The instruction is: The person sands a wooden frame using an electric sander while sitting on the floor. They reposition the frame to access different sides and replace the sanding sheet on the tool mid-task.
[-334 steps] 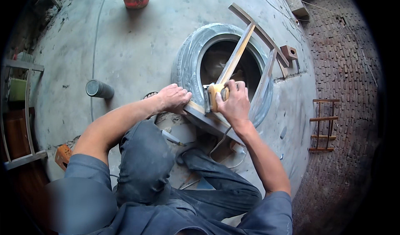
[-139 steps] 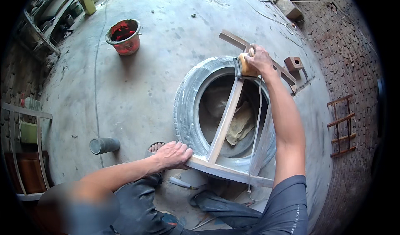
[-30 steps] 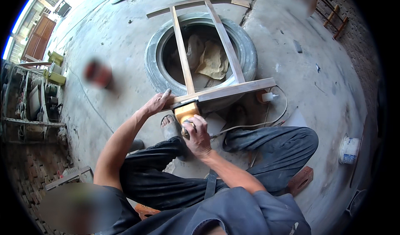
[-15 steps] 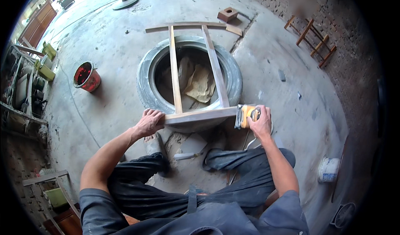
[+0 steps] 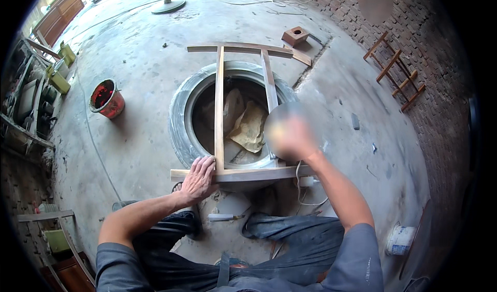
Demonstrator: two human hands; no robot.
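A wooden frame (image 5: 259, 174), made of two long rails joined by two crosspieces, lies over a large dusty tyre (image 5: 182, 124). My left hand (image 5: 198, 180) is closed over the near rail, beside its joint with the left crosspiece. Above the right crosspiece is my right hand (image 5: 299, 139), blurred, along with the yellow sander (image 5: 279, 131) that it holds; its fingers do not show clearly. A pale cord hangs below that hand. Inside the tyre sits a crumpled tan sheet (image 5: 249, 129).
A red-stained bucket (image 5: 108, 100) stands at left, near a cluttered rack (image 5: 31, 106). Beyond the frame are a hollow brick (image 5: 295, 36) and a wood offcut (image 5: 300, 57). Another wooden frame (image 5: 396, 69) leans by the brick wall. A white tub (image 5: 401, 239) lies at right.
My right hand has moved with the sander from the near rail's right end up to the right crosspiece. My left hand has shifted inward from the rail's left end to the left joint.
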